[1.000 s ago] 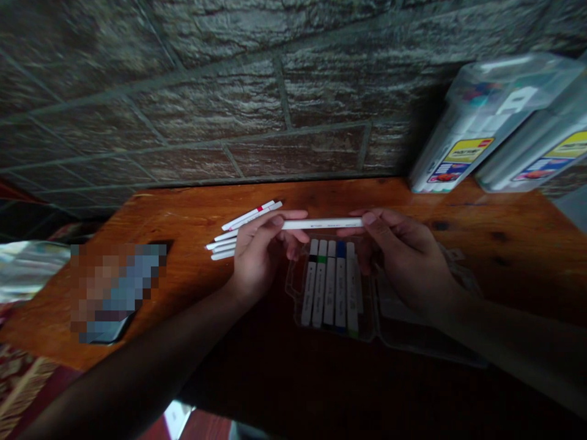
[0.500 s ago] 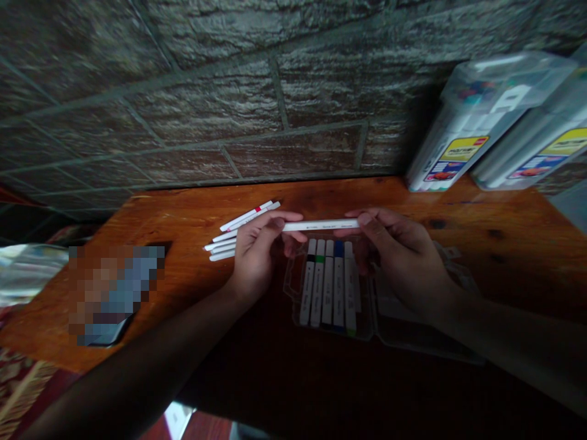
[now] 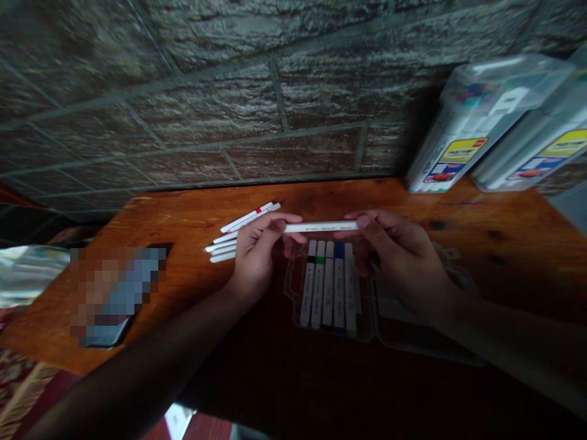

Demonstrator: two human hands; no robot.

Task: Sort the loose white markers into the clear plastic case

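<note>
A white marker [image 3: 321,227] lies level between my two hands, small dark print along its side. My left hand [image 3: 259,253] pinches one end with thumb and fingers. At the other end my right hand [image 3: 401,250] grips it the same way. Both ends are covered by fingers. Below them a clear plastic case [image 3: 373,327] lies opened flat, with a row of white markers [image 3: 328,287] in its left half, some banded black, green or blue. Behind my left hand several more white markers [image 3: 247,217] rest on the table, one with a red band; my fingers partly hide them.
The wooden table [image 3: 174,226] backs onto a stone-patterned wall [image 3: 220,110]. Two clear marker boxes [image 3: 458,146] with yellow labels stand at the back right. At the left lies a phone [image 3: 105,336], its screen blurred out. The table's near part is in deep shadow.
Hardly anything differs. Both hands keep hold of the marker in nearly the same place, and the view has shifted very slightly.
</note>
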